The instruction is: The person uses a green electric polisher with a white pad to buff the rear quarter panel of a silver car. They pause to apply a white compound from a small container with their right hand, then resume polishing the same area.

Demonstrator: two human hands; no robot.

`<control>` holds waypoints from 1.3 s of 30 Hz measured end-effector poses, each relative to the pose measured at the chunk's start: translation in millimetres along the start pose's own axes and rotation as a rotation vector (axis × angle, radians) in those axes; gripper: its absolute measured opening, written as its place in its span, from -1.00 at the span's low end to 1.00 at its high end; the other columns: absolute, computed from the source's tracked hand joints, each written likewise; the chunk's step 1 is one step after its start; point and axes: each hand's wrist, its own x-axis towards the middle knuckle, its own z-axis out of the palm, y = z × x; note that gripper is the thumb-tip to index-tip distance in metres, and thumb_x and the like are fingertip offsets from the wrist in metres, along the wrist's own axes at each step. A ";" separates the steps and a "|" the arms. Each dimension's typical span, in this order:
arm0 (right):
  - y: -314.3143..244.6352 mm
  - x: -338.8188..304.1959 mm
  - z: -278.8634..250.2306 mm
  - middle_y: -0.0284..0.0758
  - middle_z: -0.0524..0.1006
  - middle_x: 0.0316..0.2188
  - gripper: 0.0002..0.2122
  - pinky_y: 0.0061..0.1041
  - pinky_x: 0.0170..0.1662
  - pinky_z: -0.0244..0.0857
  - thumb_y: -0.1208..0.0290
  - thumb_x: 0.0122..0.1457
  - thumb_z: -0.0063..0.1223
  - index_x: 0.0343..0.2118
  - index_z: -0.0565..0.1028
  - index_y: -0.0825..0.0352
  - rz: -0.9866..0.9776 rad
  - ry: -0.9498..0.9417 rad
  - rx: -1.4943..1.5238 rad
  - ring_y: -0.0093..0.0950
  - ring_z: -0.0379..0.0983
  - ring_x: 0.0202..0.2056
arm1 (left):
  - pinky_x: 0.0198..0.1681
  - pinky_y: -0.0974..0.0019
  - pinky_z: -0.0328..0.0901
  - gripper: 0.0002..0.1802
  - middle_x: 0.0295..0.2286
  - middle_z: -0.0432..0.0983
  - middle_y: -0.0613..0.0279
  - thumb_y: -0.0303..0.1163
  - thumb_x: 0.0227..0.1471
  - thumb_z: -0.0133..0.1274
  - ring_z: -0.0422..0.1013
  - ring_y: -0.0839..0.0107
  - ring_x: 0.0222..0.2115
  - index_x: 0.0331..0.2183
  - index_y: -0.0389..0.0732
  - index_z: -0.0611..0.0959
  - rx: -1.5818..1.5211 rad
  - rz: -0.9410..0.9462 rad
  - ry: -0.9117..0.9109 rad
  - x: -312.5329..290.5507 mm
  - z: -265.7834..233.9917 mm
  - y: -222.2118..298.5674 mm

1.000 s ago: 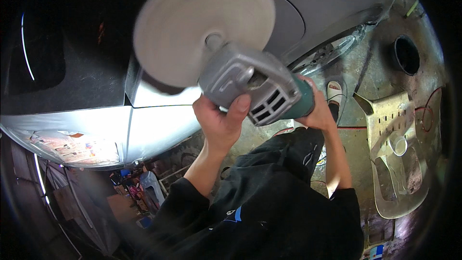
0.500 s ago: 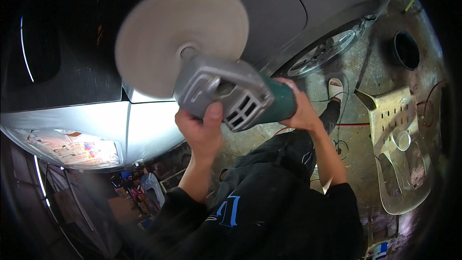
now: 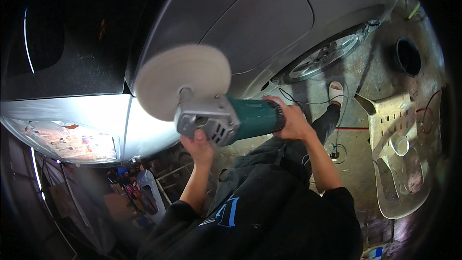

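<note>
A green and grey power polisher [image 3: 252, 118] is held in both hands in front of a dark grey car [image 3: 269, 29]. My left hand [image 3: 199, 150] is closed round the underside of its grey head, thumb up against the casing. At the rear of the green body, my right hand [image 3: 292, 121] is wrapped round the handle. The polisher carries a wide, pale round pad [image 3: 180, 79], smeared as if spinning. It faces the car's side near the lit silver panel [image 3: 149, 130]; whether it touches the bodywork I cannot tell.
A wheel [image 3: 327, 55] sits low on the car at right. Newspaper [image 3: 72, 142] covers a lamp area at left. On the floor lie a pale plastic chair [image 3: 402, 159] with a white cup [image 3: 400, 143], a dark bucket [image 3: 407, 57] and a cord [image 3: 308, 102]. Clutter stands below the car.
The polisher has moved lower and levelled out, its pad now farther from the camera and turned toward the car. Both hands have stayed on it.
</note>
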 end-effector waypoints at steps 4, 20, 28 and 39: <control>11.1 -11.5 -43.4 -0.17 0.56 -0.20 -0.15 -0.31 -0.03 0.36 0.47 -0.34 0.33 0.16 0.22 0.14 -0.059 0.159 0.044 -0.12 0.52 -0.14 | -0.24 0.43 0.30 -0.35 -0.38 0.54 0.31 0.06 -0.05 0.24 0.39 0.53 -0.36 -0.20 -0.39 0.59 -0.223 -0.012 -0.115 27.8 75.5 64.6; 33.6 -31.9 -58.8 -0.19 0.46 -0.03 -0.18 -0.37 0.11 0.21 0.48 -0.40 0.40 0.09 0.30 0.41 0.217 0.326 0.336 -0.36 0.38 0.01 | -0.35 0.25 0.41 -0.42 -0.47 0.61 0.02 0.04 -0.11 0.29 0.58 0.20 -0.46 -0.32 -0.34 0.61 -0.106 0.138 -0.353 72.4 153.7 133.8; 19.3 -14.8 51.0 -0.16 0.51 -0.06 -0.13 -0.26 -0.01 0.36 0.43 -0.31 0.37 0.18 0.19 0.11 0.075 0.081 0.303 -0.07 0.46 -0.06 | -0.33 0.38 0.29 -0.26 -0.46 0.48 0.36 0.23 -0.04 0.14 0.34 0.55 -0.44 -0.25 -0.38 0.60 0.020 -0.014 -0.125 22.2 17.9 31.6; 20.5 -10.5 93.1 -0.16 0.47 -0.04 -0.01 -0.33 0.07 0.29 0.40 -0.32 0.47 0.24 0.07 0.30 -0.051 0.270 0.385 -0.26 0.45 -0.01 | -0.27 0.33 0.37 -0.33 -0.44 0.60 0.17 0.09 -0.09 0.25 0.51 0.41 -0.38 -0.24 -0.40 0.60 0.043 0.002 -0.210 46.2 31.1 69.7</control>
